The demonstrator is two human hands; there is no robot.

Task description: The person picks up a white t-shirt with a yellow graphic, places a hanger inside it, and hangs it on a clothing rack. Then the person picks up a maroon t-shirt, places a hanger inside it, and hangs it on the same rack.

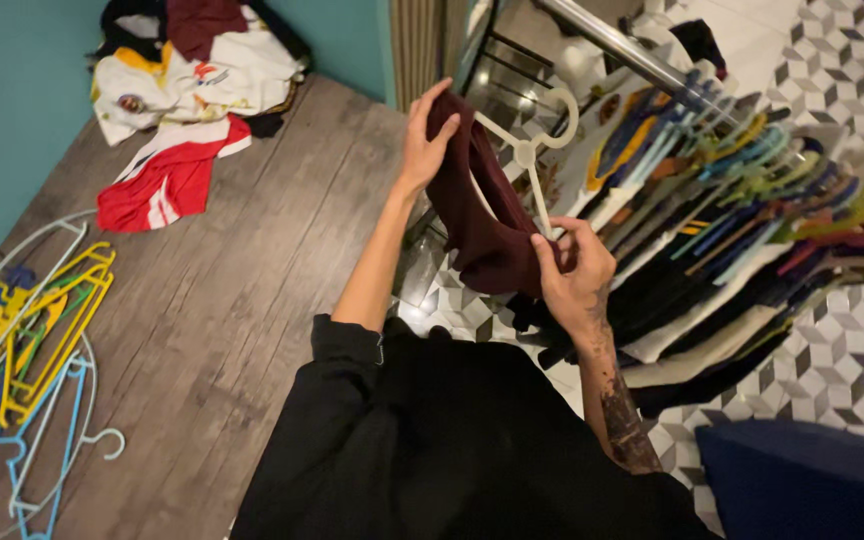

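We hold a dark maroon garment [482, 215] up in front of us on a white plastic hanger [532, 150]. Our left hand [424, 140] has its grip clamped on the garment's upper edge, fingers curled over the cloth. Our right hand [574, 270] pinches the lower part of the hanger, with the garment just beside it. The clothes rail [622, 45] lies beyond.

On your left you see a pile of coloured plastic hangers [27, 330] on the grey wooden floor [222, 290], and crumpled white and red shirts [187, 90] farther away.
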